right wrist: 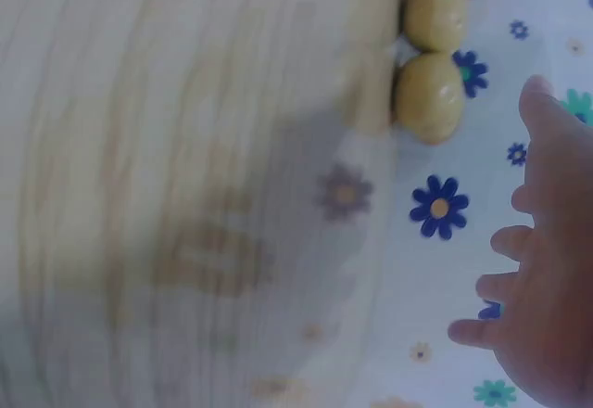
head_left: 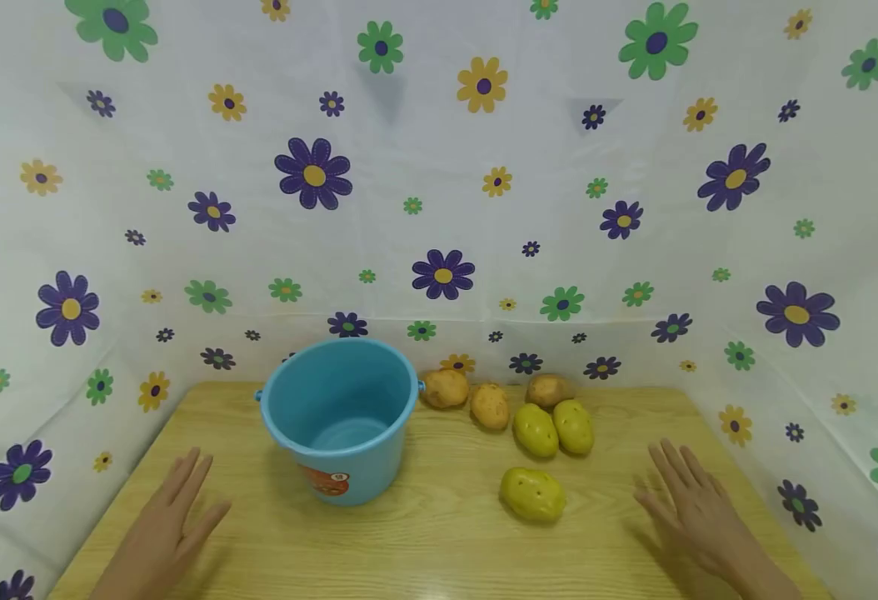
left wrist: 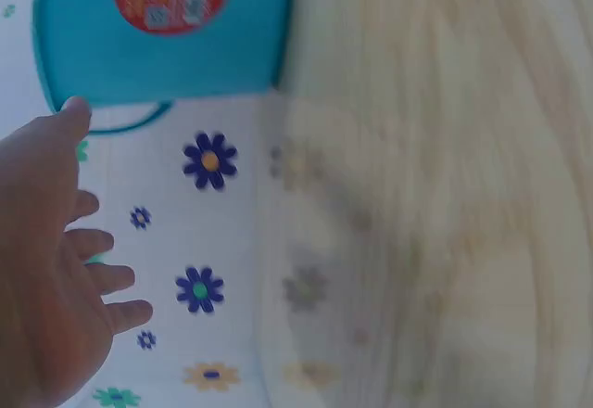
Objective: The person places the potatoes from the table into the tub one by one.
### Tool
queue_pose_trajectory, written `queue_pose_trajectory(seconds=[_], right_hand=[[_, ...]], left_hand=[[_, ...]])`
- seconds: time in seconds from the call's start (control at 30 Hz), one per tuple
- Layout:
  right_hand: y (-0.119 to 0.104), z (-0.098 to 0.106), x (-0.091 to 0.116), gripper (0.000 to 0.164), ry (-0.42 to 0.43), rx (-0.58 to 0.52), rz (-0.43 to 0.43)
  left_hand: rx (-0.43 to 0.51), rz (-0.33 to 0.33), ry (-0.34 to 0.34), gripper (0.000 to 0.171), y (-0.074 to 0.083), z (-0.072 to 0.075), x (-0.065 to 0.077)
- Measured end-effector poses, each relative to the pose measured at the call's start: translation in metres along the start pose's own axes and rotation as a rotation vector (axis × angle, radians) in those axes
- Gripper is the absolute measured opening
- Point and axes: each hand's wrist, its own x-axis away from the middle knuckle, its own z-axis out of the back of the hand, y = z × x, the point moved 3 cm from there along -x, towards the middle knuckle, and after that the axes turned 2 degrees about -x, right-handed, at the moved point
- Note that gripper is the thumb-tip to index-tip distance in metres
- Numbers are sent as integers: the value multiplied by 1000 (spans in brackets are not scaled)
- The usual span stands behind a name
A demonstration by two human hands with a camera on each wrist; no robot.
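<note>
A blue bucket [head_left: 379, 467] with a red label stands upright left of the middle of the table. My left hand [head_left: 162, 529] is held to the left of it, fingers straight and thumb apart, gripping nothing. Over on the right side my right hand [head_left: 697, 512] is likewise spread and holds nothing. The nearest thing to it is a yellow-green potato [head_left: 532, 495] lying by itself. Behind that lie two more yellow-green potatoes [head_left: 536, 431] side by side. Three browner potatoes [head_left: 490, 407] sit along the back edge, just right of the bucket.
The wooden table [head_left: 409, 550] carries all of these things. A white cloth [head_left: 439, 208] printed with purple, green and yellow flowers hangs behind the table and along both sides. In the left wrist view, the bucket's handle [left wrist: 139, 125] shows below its rim.
</note>
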Motion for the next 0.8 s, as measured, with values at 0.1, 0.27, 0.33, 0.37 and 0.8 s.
queue_pose_trajectory(seconds=[0.1,0.27,0.33,0.37,0.8], right_hand=[[-9,4,-2,73,39,-84,32],[-25,7,-5,70,67,-155,44],[-32,7,-6,70,67,-162,39],[-35,8,-7,70,63,-166,34],[-72,3,-13,64,43,-222,25]], left_hand=[[114,30,44,76,14,3,1],[230,34,129,71,42,13,-1],[251,35,163,69,52,17,-2],[261,36,180,68,56,19,-3],[449,37,337,60,98,27,-14]])
